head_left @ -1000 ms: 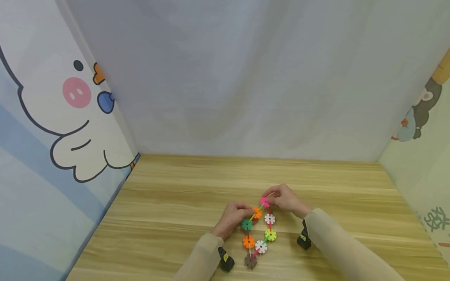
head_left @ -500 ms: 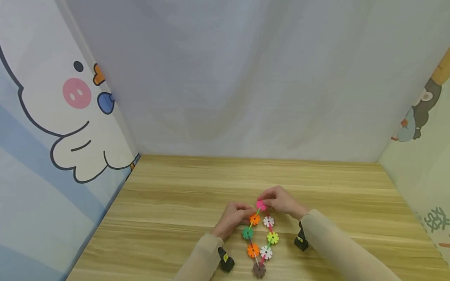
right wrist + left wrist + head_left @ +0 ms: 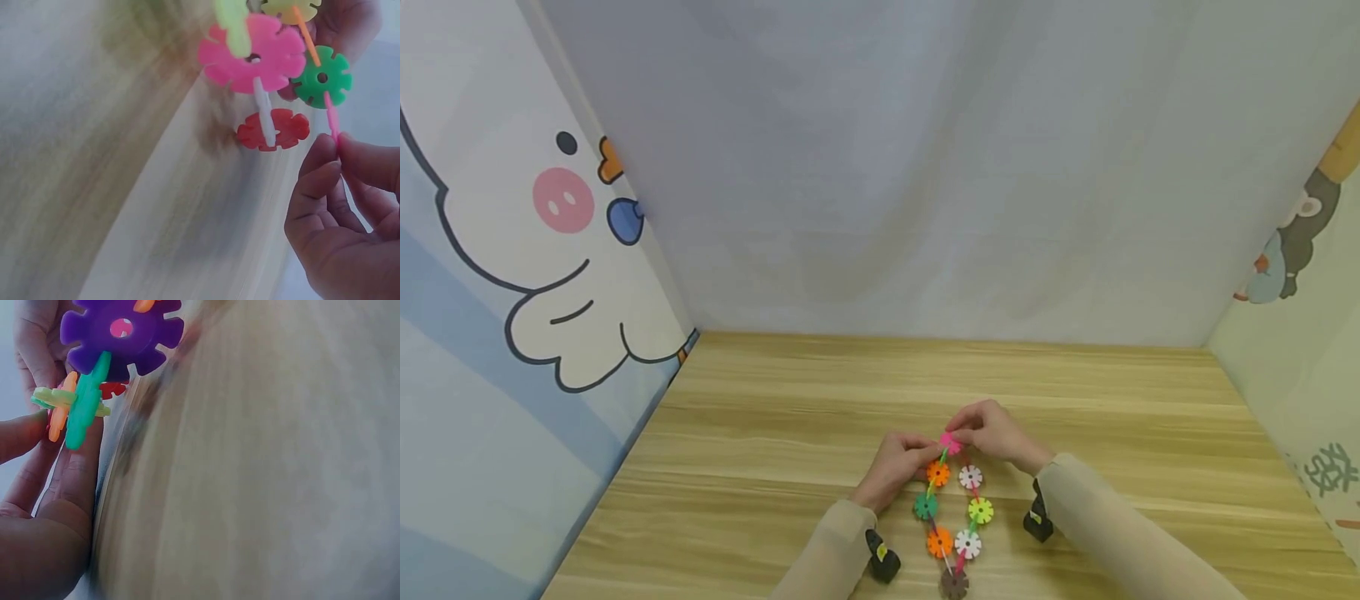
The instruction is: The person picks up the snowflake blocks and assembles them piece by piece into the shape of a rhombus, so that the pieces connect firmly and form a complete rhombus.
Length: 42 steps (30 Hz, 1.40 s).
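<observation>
A closed loop of notched plastic snowflake discs stands between my hands, its flat and edge-on pieces slotted together. At its far end, my right hand (image 3: 992, 429) pinches the pink disc (image 3: 951, 442) between thumb and fingers. In the right wrist view that pink disc (image 3: 332, 119) appears edge-on, slotted into a green disc (image 3: 322, 76). My left hand (image 3: 895, 467) holds the loop's upper left part by the orange disc (image 3: 937, 473). The left wrist view has its thumb against the discs, beyond a purple disc (image 3: 119, 328). A brown disc (image 3: 955, 582) forms the near end.
The wood-grain table (image 3: 775, 400) spreads around the hands. A pale curtain (image 3: 880, 208) hangs behind it, with cartoon-printed panels on the left (image 3: 475, 375) and right (image 3: 1292, 333). Black wrist mounts (image 3: 883, 562) sit at both sleeves.
The right hand has moved left and slightly nearer with the pink disc. The loop has shifted toward the person and straightened into a narrow shape. The left hand has barely moved.
</observation>
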Motion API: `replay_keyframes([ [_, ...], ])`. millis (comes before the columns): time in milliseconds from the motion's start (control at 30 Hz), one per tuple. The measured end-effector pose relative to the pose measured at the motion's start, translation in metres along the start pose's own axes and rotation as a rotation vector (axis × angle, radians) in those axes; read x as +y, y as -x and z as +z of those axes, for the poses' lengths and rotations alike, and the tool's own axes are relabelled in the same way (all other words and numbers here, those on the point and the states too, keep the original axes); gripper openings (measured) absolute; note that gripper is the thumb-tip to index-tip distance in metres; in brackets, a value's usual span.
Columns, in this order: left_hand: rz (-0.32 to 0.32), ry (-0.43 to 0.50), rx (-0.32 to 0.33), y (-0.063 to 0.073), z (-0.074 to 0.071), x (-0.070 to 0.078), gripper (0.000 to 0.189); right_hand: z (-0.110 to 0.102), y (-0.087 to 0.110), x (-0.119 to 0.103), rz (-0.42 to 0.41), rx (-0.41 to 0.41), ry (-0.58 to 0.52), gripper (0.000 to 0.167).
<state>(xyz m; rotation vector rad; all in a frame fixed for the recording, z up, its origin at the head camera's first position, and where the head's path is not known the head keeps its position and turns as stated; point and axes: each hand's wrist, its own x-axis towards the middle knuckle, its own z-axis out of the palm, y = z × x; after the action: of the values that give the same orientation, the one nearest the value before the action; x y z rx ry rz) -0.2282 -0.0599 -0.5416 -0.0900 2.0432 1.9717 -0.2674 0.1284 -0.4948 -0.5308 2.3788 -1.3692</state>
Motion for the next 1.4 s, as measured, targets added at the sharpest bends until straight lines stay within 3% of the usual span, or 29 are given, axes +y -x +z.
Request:
replay_keyframes([
  [200, 0.016, -0.022, 0.017, 0.0, -0.002, -0.002, 0.017, 0.004, -0.001, -0.001, 0.003, 0.005, 0.006, 0.009],
  [533, 0.003, 0.031, 0.009, 0.0, 0.001, -0.002, 0.015, -0.002, 0.007, 0.012, -0.037, 0.021, 0.015, 0.011],
  [800, -0.005, 0.015, 0.025, -0.001, 0.0, -0.003, 0.015, -0.005, 0.02, 0.022, -0.009, -0.001, 0.073, 0.006],
  [1133, -0.003, -0.017, 0.052, -0.003, 0.0, -0.004, 0.015, -0.001, 0.037, 0.025, 0.066, -0.086, -0.009, 0.01],
  [1400, 0.015, -0.019, 0.05, -0.002, 0.001, -0.005, 0.014, 0.002, 0.044, 0.024, 0.033, -0.1, -0.103, 0.01],
])
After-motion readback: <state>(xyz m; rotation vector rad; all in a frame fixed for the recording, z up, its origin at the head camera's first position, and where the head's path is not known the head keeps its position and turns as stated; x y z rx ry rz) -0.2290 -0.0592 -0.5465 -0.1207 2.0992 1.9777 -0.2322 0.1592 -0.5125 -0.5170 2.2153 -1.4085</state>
